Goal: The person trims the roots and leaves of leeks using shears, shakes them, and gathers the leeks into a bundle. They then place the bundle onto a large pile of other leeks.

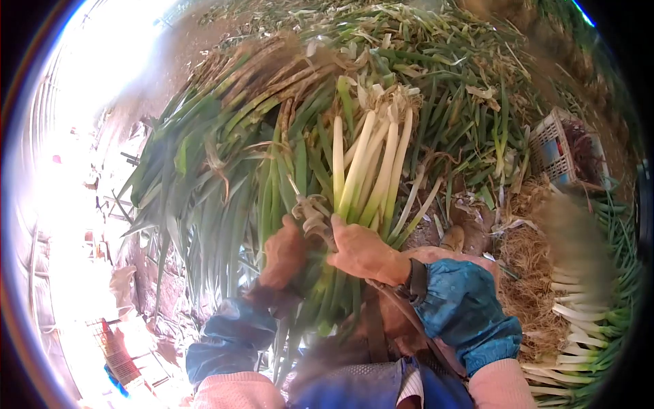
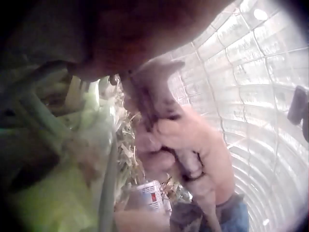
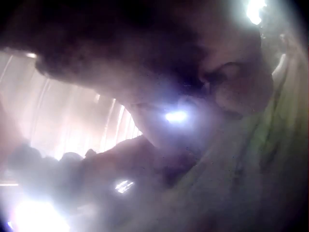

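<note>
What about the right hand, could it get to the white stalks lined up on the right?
Probably, with a stretch: the heap of roots before the white stalks seems no barrier to the right hand. It grips a twisted strand, though, and would need to let go.

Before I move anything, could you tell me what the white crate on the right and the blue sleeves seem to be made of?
The white crate looks like matt plastic, given its regular lattice walls. The blue sleeves seem thin synthetic fabric, perhaps coated, with a slight sheen and crinkled folds.
</note>
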Demonstrator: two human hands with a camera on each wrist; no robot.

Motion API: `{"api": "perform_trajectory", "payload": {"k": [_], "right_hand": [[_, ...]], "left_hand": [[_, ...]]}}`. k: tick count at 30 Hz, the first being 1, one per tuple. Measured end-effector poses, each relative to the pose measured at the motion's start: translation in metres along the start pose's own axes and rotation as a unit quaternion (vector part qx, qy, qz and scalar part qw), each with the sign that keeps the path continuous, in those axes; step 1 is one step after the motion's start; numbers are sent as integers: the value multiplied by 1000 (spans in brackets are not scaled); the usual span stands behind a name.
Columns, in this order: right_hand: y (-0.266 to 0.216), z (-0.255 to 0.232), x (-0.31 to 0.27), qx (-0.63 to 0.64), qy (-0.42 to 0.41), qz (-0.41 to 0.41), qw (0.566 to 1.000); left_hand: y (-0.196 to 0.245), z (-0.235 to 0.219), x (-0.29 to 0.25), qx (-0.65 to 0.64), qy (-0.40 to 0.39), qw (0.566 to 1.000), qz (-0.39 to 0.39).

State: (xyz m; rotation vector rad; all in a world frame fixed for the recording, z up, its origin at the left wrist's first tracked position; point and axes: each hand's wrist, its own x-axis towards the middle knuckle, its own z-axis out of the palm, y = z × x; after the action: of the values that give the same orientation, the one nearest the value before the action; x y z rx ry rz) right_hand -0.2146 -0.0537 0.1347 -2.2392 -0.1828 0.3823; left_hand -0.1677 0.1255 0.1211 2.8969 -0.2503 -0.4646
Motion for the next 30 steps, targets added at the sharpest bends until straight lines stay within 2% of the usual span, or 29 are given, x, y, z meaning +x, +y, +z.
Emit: {"api": "perform_trajectory", "payload": {"k": [3,5,6,7,8,10,12,13,16,19,22,25,28,30], "right_hand": [[12,7,18,1,43,26,999],[18,0,21,19,72,53,996],[19,-2,21,22,58,60,996],[18,-6,20,24,45,67,996],[18,-9,19,26,33,73,996],[21,-11,18,18,37,60,997],[21,-11,16,13,41,58,997],[21,-10,16,11,43,63,997],[24,-6,16,13,50,53,997],[20,-4,14,9,39,48,998],[11,-5,6,-2,43,30,999],[-3,-9,-4,-13,17,7,1000],[-14,-4,-13,-9,-16,-9,1000],[-17,2,-17,-6,-30,-19,999]], "left_hand": [[7,-12,-3,3,-60,993,97],[-24,-22,22,47,-33,967,250],[-39,-27,40,68,-20,943,325],[-41,-31,62,15,19,978,209],[-42,-37,86,-38,60,993,90],[-58,-38,127,14,209,975,71],[-119,6,195,5,170,982,87],[-136,20,214,1,151,984,94],[-82,0,180,-97,161,982,-31],[-82,-7,171,-204,121,972,-10],[-83,-13,157,-154,110,981,36],[-75,-15,115,-240,69,968,-5],[-62,-17,70,-273,70,959,8],[-51,-22,48,-285,45,958,-10]]}}
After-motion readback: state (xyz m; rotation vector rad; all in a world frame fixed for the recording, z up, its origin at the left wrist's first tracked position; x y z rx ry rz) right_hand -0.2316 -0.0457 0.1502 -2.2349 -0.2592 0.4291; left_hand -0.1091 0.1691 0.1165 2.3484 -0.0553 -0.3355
